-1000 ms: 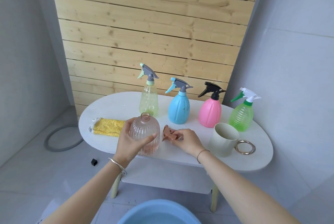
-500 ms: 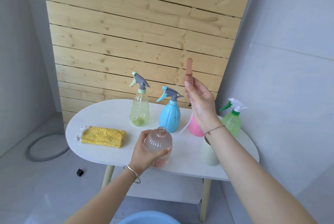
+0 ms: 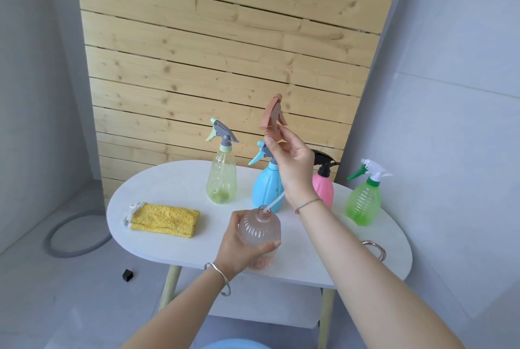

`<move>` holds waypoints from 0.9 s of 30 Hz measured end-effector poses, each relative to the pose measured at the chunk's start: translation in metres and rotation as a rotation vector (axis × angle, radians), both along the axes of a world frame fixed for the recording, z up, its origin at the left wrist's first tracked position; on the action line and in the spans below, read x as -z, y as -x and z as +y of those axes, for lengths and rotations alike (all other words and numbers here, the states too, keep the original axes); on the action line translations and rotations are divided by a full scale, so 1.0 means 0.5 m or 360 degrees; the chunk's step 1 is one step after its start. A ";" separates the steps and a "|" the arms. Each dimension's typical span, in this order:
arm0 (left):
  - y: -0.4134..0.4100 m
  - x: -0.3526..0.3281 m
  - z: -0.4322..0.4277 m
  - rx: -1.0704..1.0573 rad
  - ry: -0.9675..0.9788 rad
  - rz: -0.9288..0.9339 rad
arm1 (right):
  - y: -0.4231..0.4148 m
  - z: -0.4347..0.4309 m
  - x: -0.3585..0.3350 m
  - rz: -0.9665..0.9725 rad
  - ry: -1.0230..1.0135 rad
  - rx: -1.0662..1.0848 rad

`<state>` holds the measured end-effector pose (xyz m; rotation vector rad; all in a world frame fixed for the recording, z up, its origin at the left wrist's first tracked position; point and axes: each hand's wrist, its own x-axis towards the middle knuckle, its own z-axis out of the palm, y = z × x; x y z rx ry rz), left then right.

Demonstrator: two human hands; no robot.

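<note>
Left hand (image 3: 242,247) wraps its fingers around the clear ribbed plastic bottle (image 3: 260,232) on the white tabletop (image 3: 157,185); raised right hand (image 3: 292,163) pinches the brown trigger sprayer head (image 3: 272,116), its white tube (image 3: 274,203) entering the neck

One table (image 3: 168,188) carries five bottles in all. Four have spray heads on and stand along its back edge: a yellowish bottle (image 3: 221,181), a blue bottle (image 3: 264,189), a pink bottle (image 3: 324,191) and a green bottle (image 3: 363,203). The fifth, a clear bottle (image 3: 260,232), is headless, by the front edge. There is one loose spray head (image 3: 271,118). One yellow cloth (image 3: 163,219) lies toward the left end. At the right end sits one metal ring (image 3: 376,250), perhaps two stacked. Two hands show, the left hand (image 3: 239,250) with one bangle (image 3: 222,278) and the right hand (image 3: 292,163) with one string bracelet (image 3: 308,203).
</note>
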<state>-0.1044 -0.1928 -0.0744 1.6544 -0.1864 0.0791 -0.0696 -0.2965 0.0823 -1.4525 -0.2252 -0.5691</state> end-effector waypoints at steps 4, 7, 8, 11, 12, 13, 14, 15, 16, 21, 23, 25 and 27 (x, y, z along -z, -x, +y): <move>0.003 -0.001 -0.002 -0.0007 0.0014 0.0027 | 0.000 0.016 0.019 0.0014 0.0056 -0.0075; 0.004 -0.002 -0.002 -0.0011 0.0014 0.0026 | 0.004 0.022 0.006 0.0048 -0.0129 -0.0228; 0.004 -0.001 -0.001 -0.0010 0.0012 0.0024 | 0.007 0.023 0.003 0.0078 -0.0174 -0.0273; 0.001 0.003 0.000 -0.0003 0.0022 0.0018 | 0.012 0.015 0.015 0.0261 -0.0249 -0.0418; 0.001 0.003 -0.001 -0.0001 0.0023 0.0013 | 0.016 0.007 0.022 0.0330 -0.0281 -0.0482; 0.001 0.002 -0.002 -0.0001 0.0023 0.0012 | 0.020 -0.004 0.030 0.0400 -0.0283 -0.0545; 0.002 0.001 -0.002 -0.0004 0.0023 0.0013 | 0.023 -0.016 0.040 0.0463 -0.0253 -0.0595; 0.003 0.000 -0.003 -0.0006 0.0023 0.0019 | 0.027 -0.030 0.050 0.0508 -0.0193 -0.0621; 0.003 -0.001 -0.003 -0.0010 0.0025 0.0027 | 0.034 -0.041 0.060 0.0534 -0.0106 -0.0642; 0.003 -0.002 -0.002 0.0004 0.0031 0.0013 | 0.061 -0.074 0.117 0.0605 0.0466 -0.0598; 0.003 -0.002 -0.001 0.0014 0.0029 0.0006 | 0.062 -0.085 0.129 0.0627 0.0501 -0.0604; 0.005 -0.002 -0.001 0.0007 0.0026 0.0007 | 0.060 -0.089 0.133 0.0632 0.0536 -0.0624; 0.005 -0.001 -0.001 -0.0005 0.0004 0.0013 | 0.057 -0.089 0.139 0.0628 0.0583 -0.0638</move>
